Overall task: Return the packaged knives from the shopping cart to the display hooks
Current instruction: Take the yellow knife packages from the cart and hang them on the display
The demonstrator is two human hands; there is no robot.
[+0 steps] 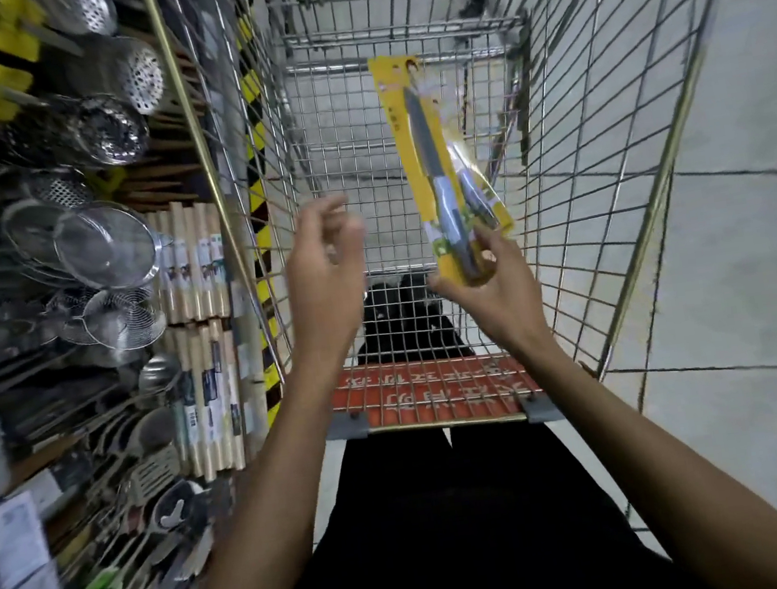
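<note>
fingers [493, 241] and thumb of the right hand [484, 286] pinch the lower, handle end of 1 yellow packaged knife [430, 140], held nearly upright above the basket of the shopping cart [603, 142]. the left hand [323, 263], blurred, hangs beside it, fingers loosely curled on nothing. no other pack shows on the cart's wire floor, so this looks like the last one, lifted out but not yet hung. the display [98, 243] of strainers and utensils sits just left of the cart, its hooks too blurred to pick out. the pack must clear the cart's left wall, and there is open room above it.
</note>
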